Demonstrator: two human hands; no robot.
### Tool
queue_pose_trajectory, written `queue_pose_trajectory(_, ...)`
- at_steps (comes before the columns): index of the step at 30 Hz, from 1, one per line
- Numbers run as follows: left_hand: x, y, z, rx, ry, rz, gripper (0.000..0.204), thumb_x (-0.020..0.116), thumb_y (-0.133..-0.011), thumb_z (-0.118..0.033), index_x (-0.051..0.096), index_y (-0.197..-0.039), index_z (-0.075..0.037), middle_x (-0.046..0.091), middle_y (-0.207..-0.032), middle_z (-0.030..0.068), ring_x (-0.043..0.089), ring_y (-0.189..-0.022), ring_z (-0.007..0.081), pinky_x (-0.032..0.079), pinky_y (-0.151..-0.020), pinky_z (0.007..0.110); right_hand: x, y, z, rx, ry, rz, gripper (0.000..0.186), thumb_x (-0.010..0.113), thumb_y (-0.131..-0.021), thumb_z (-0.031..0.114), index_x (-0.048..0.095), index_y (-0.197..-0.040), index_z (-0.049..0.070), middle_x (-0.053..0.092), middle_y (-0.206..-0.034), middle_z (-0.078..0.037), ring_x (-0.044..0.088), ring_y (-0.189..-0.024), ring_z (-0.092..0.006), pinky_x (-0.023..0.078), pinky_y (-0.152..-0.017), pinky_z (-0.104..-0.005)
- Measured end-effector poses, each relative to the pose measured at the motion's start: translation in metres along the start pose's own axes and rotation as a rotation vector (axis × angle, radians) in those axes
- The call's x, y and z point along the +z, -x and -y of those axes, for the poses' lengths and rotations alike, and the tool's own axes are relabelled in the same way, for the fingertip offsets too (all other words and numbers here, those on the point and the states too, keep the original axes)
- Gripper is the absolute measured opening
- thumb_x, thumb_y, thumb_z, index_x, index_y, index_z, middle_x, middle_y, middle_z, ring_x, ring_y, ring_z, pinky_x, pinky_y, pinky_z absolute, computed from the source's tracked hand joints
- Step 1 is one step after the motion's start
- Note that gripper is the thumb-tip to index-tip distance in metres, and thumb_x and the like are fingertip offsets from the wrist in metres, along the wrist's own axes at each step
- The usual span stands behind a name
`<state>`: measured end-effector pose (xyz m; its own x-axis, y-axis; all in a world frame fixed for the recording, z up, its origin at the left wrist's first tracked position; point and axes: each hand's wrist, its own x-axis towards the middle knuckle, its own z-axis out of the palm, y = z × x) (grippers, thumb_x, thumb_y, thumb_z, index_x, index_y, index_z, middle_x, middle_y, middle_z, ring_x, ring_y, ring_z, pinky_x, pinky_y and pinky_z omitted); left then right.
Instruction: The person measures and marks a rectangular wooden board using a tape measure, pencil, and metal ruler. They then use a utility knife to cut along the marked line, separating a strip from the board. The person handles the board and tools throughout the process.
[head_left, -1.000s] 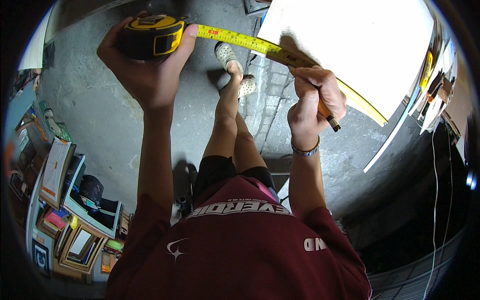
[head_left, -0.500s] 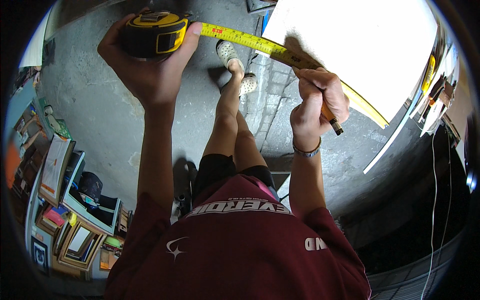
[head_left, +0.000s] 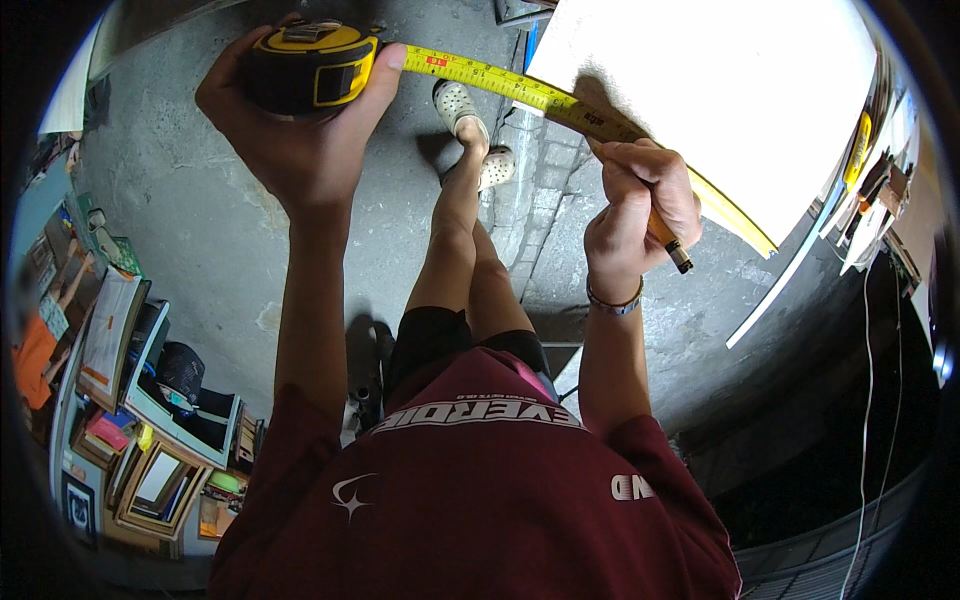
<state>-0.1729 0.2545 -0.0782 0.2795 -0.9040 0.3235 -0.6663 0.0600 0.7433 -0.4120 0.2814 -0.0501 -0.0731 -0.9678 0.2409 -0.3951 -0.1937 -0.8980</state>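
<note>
My left hand is wrapped round a black and yellow tape measure, its thumb by the mouth where the blade comes out. The yellow tape blade runs to the right and crosses the near edge of a large white board. My right hand grips a pencil at that edge. The pencil slants, its eraser end sticking out below the fist and its point toward the blade. That hand's fingertips are close to the blade; whether they touch it I cannot tell.
Lower left stands a shelf unit with frames and boxes. A person in orange is at the far left edge. Thin strips and a yellow cutter are at the right, above a hanging white cable. Grey concrete floor lies beneath.
My right hand has shifted very slightly right with the pencil. My left hand and the tape measure are nearly still. The person in orange at the far left has moved.
</note>
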Motion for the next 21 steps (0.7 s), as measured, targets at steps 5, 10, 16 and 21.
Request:
queue_pose_trajectory(5, 0.000, 0.000, 0.001, -0.006, 0.011, 0.000, 0.088, 0.096, -0.070, -0.017, 0.035, -0.131, 0.001, 0.045, -0.128, 0.0182, 0.056, -0.118, 0.0279, 0.061, -0.097, 0.036, 0.002, 0.000, 0.000, -0.017, 0.043, -0.011, 0.015, 0.051, -0.080, -0.011, 0.066, -0.082, -0.010, 0.067, -0.075, -0.010, 0.054, -0.063, -0.0085, 0.044, -0.060, -0.0214)
queue_pose_trajectory(10, 0.000, 0.000, 0.001, 0.006, -0.014, -0.001, 0.088, 0.096, -0.070, -0.017, 0.035, -0.131, 0.001, 0.046, -0.127, 0.0180, 0.057, -0.117, 0.0277, 0.061, -0.097, 0.036, 0.002, 0.000, -0.003, -0.025, 0.062, -0.012, 0.016, 0.050, -0.079, -0.011, 0.066, -0.082, -0.010, 0.067, -0.075, -0.011, 0.055, -0.063, -0.0088, 0.043, -0.059, -0.0212)
queue_pose_trajectory(16, 0.001, -0.001, 0.005, 0.053, -0.030, -0.025, 0.089, 0.097, -0.069, -0.013, 0.034, -0.131, -0.001, 0.052, -0.123, 0.0185, 0.063, -0.109, 0.0243, 0.063, -0.090, 0.031, 0.001, 0.000, -0.007, -0.104, 0.031, 0.010, 0.016, 0.051, -0.079, -0.011, 0.066, -0.082, -0.009, 0.067, -0.073, -0.011, 0.055, -0.062, -0.0088, 0.043, -0.059, -0.0213)
queue_pose_trajectory(21, 0.002, 0.000, 0.005, 0.018, -0.026, -0.027, 0.090, 0.097, -0.068, -0.013, 0.034, -0.131, -0.001, 0.051, -0.124, 0.0184, 0.063, -0.108, 0.0243, 0.063, -0.090, 0.031, 0.001, 0.001, 0.001, 0.024, 0.045, 0.003, 0.015, 0.051, -0.079, -0.011, 0.066, -0.082, -0.009, 0.067, -0.073, -0.012, 0.058, -0.065, -0.0103, 0.046, -0.062, -0.0219)
